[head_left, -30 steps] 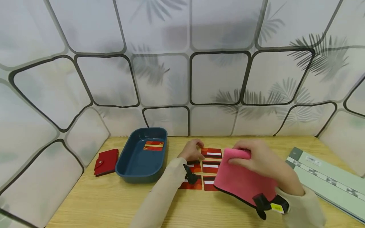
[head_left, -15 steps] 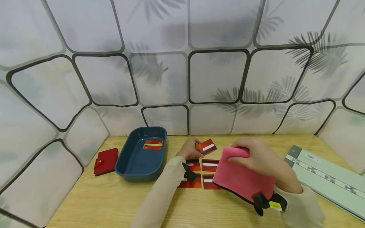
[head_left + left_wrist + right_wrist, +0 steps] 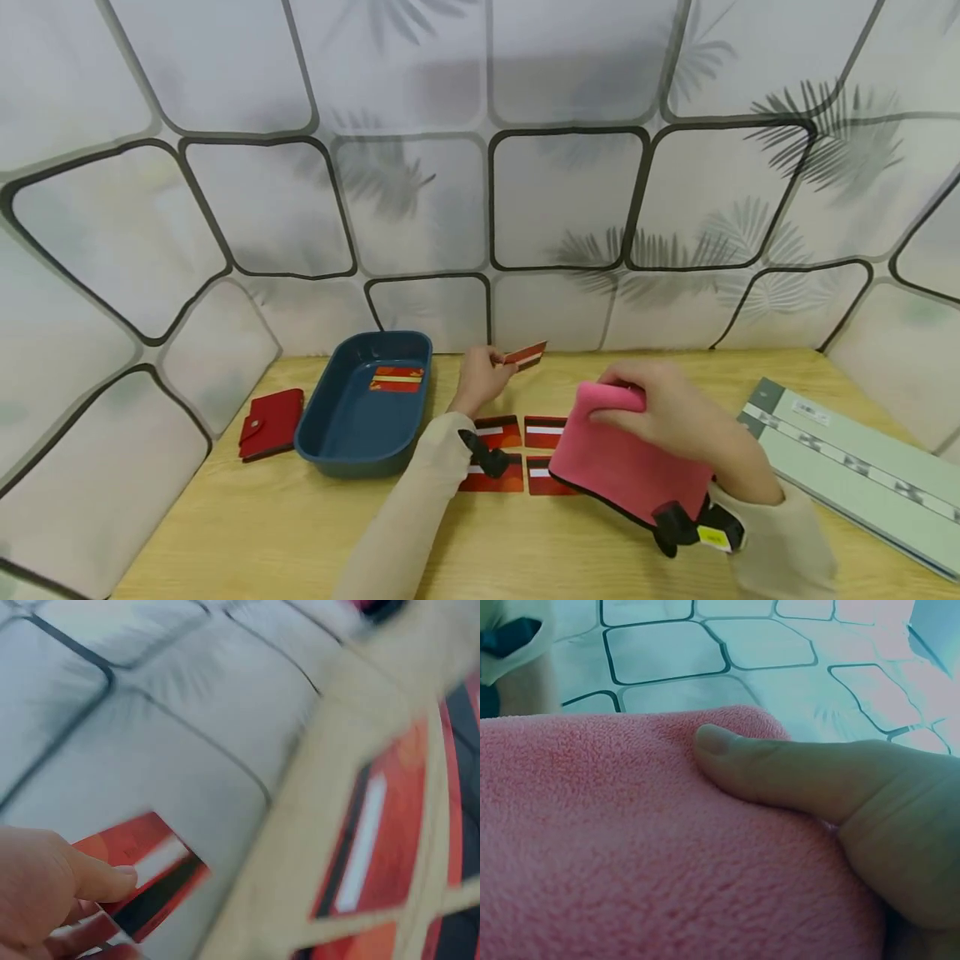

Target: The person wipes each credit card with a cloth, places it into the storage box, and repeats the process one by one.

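A: What takes up the most room?

B: The white backdrop, patterned with dark rounded outlines and grey leaves, across the top and middle. Below it spreads the light wooden counter.

A: And on that?

B: A flat pale green item with a patterned strip lies slantwise at the lower right. The blue tray sits left of centre, a gold-banded red piece inside near its far end — one card or two, I can't tell.

A: The pink thing?

B: A plush pink cloth with a dark lower edge, right of centre. The right hand has its grip clamped on the top edge, thumb pressed flat on the near face in the right wrist view; the other fingers are largely hidden there.

A: Anything smaller?

B: A red wallet with a snap, just left of the tray. Then four red cards in two rows at lower centre, the left sleeve crossing some, the cloth overlapping the lower right one.

A: And the left hand?

B: Its grip is together on one more red card, pinched at one end — tilted, beyond the rows, near the counter's back edge, white strip and dark stripe showing.
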The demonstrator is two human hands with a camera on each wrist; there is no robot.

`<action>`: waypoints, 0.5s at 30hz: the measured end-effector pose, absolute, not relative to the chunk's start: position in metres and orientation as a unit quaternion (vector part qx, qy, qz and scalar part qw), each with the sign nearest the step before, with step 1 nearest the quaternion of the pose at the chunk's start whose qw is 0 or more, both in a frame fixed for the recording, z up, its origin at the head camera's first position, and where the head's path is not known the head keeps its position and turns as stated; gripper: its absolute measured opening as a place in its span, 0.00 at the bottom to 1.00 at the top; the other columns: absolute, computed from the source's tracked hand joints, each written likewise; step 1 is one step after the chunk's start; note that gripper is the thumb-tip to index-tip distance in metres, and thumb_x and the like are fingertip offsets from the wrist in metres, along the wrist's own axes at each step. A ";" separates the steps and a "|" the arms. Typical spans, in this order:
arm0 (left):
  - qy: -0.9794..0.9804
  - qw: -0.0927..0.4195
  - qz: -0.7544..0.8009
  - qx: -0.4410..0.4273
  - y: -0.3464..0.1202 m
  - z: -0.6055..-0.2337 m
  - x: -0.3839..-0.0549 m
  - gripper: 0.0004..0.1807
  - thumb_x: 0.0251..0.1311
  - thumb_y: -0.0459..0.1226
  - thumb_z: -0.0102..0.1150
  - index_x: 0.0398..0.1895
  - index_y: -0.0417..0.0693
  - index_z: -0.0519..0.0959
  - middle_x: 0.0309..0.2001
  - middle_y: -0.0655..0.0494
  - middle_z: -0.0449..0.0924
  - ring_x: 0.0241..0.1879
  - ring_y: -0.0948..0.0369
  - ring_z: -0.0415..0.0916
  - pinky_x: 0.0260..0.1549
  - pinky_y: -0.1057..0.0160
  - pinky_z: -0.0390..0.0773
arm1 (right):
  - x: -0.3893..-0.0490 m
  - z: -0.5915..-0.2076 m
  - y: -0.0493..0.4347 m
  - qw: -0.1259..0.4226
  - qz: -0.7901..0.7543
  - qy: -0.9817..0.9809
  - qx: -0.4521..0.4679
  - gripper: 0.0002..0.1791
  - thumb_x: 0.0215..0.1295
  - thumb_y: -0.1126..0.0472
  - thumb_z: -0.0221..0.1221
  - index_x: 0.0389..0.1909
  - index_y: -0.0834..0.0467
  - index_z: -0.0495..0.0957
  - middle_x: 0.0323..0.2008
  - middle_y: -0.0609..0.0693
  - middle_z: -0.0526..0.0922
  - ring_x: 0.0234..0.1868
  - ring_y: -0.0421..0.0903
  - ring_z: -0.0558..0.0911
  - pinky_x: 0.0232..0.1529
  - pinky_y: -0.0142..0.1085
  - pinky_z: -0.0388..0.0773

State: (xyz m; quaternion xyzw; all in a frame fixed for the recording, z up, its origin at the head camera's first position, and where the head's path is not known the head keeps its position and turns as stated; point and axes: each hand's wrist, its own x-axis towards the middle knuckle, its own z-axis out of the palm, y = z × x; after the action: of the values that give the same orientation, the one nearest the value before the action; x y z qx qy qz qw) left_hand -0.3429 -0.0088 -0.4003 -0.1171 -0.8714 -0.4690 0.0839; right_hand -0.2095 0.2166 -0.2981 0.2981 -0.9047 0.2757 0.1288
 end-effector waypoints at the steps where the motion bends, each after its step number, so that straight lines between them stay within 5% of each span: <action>1: -0.863 0.090 -0.482 -0.125 -0.008 -0.397 -0.340 0.07 0.56 0.34 0.66 0.30 0.37 0.82 0.31 0.45 0.80 0.25 0.62 0.71 0.26 0.67 0.73 | -0.209 -0.297 0.217 0.130 0.276 -0.905 0.297 0.09 0.52 0.57 0.71 0.32 0.48 0.80 0.26 0.37 0.78 0.26 0.35 0.73 0.26 0.29 0.73; 6: -0.778 0.038 -0.618 -0.107 -0.009 -0.375 -0.318 0.09 0.57 0.31 0.66 0.39 0.35 0.81 0.33 0.44 0.81 0.25 0.63 0.79 0.30 0.59 0.84 | -0.210 -0.296 0.214 0.140 0.263 -0.903 0.310 0.09 0.52 0.56 0.71 0.32 0.48 0.80 0.26 0.36 0.78 0.26 0.33 0.72 0.26 0.29 0.72; 15: -0.666 -0.083 -0.731 -0.125 0.003 -0.354 -0.274 0.18 0.63 0.28 0.57 0.56 0.29 0.75 0.46 0.34 0.82 0.34 0.53 0.86 0.41 0.55 0.83 | -0.208 -0.298 0.203 0.145 0.250 -0.904 0.314 0.11 0.51 0.58 0.72 0.32 0.52 0.79 0.26 0.38 0.79 0.25 0.33 0.73 0.26 0.29 0.74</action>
State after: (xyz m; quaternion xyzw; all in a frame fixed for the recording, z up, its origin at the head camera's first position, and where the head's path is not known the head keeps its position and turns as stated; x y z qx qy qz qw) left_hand -0.2745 0.0031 -0.3544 -0.1248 -0.6655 -0.7311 -0.0835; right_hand -0.2083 0.2034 -0.2978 0.3144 -0.9043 0.2497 0.1448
